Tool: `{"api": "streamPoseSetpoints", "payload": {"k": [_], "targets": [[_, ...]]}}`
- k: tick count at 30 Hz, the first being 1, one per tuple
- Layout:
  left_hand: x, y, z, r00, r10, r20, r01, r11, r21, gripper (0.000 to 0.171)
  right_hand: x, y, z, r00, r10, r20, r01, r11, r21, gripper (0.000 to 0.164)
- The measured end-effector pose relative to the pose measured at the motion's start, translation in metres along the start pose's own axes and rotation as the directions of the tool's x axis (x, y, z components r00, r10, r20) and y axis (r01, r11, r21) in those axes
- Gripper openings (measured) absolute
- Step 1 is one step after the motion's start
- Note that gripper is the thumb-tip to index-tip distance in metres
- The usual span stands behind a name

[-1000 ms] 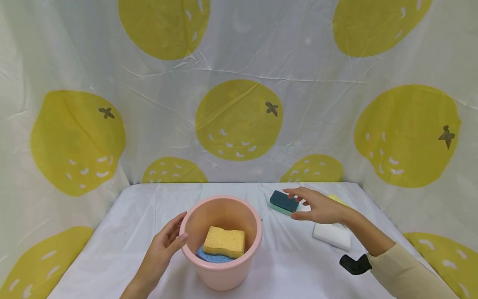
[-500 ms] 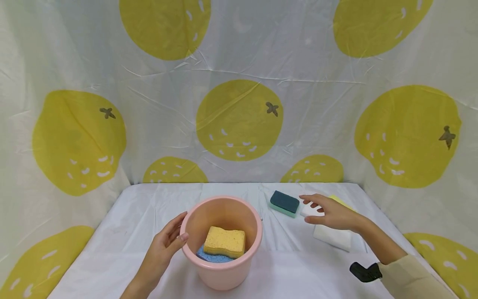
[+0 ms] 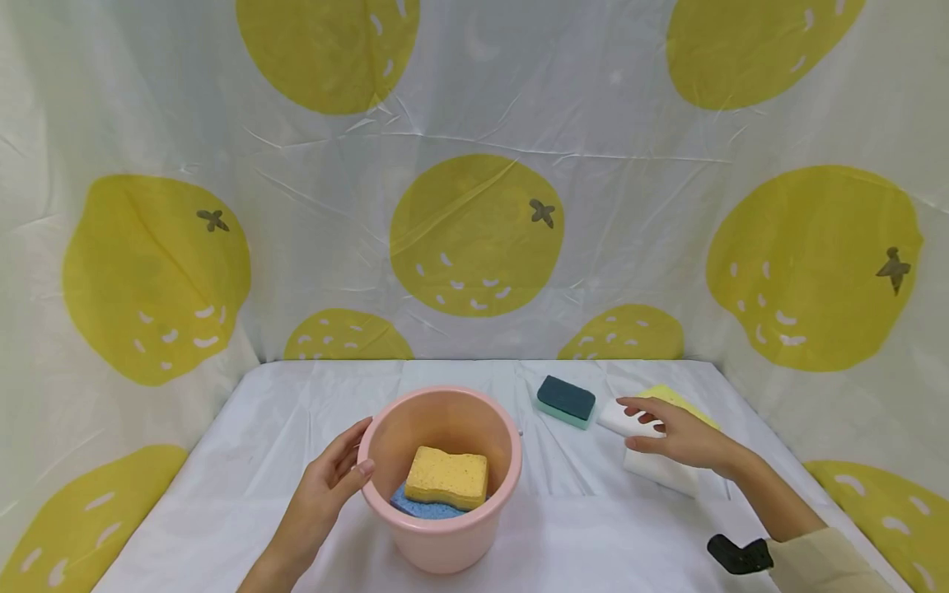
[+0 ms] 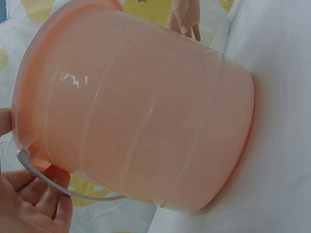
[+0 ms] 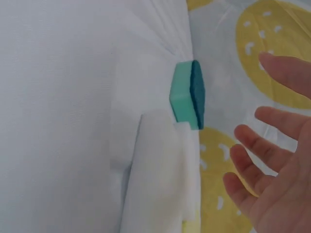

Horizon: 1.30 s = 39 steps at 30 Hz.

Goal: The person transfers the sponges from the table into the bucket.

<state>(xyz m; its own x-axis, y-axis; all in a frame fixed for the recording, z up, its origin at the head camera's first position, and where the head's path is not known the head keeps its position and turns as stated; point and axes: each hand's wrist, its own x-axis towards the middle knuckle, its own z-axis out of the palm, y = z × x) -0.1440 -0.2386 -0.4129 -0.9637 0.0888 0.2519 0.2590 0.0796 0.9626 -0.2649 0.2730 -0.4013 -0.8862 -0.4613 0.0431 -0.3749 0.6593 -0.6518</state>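
Observation:
My left hand point(image 3: 317, 498) grips the left rim of a pink bucket point(image 3: 445, 543), thumb over the edge and fingers outside. Inside the bucket a yellow sponge point(image 3: 445, 479) lies on a blue sponge point(image 3: 424, 505). In the left wrist view the bucket's thin handle point(image 4: 73, 195) hangs across my fingers. Over at the right my right hand point(image 3: 693, 438) hovers with loosely spread fingers, holding nothing. Below it lie two white blocks, one farther back point(image 3: 619, 418) and one nearer point(image 3: 660, 473), partly hidden by the hand. A green scouring sponge point(image 5: 182, 94) lies beyond them, its scrubbing side dark.
Behind the white blocks lies a flat yellow piece point(image 3: 676, 399), partly covered by my right hand. A white cloth point(image 3: 311, 412) covers the table. Curtains printed with lemons point(image 3: 474, 239) enclose the back and sides.
My right hand has moved right, away from the green scouring sponge to above the white blocks, uncovering the farther one. The left hand and bucket stay in place.

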Motion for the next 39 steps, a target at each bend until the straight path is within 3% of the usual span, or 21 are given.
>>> {"api": "streamPoseSetpoints", "payload": {"k": [15,23,31,39], "targets": [[-0.003,0.004,0.003,0.998,-0.048,-0.039,0.048,0.999,-0.005,0.056,-0.018,0.029,0.008,0.993,0.114,-0.030,-0.114,0.993,-0.017,0.072],[-0.007,0.008,0.006,0.997,-0.035,-0.063,0.035,0.999,0.004,0.054,-0.019,0.034,0.007,0.988,0.157,-0.017,-0.157,0.987,-0.023,0.077],[-0.011,0.008,0.008,0.995,-0.047,-0.089,0.047,0.999,0.001,0.052,-0.023,0.040,0.010,0.991,0.135,0.016,-0.135,0.991,-0.003,0.077],[-0.009,0.006,0.007,0.997,-0.032,-0.077,0.032,0.999,-0.005,0.052,-0.024,0.045,0.011,0.997,0.072,0.003,-0.072,0.996,-0.044,0.078]]}}
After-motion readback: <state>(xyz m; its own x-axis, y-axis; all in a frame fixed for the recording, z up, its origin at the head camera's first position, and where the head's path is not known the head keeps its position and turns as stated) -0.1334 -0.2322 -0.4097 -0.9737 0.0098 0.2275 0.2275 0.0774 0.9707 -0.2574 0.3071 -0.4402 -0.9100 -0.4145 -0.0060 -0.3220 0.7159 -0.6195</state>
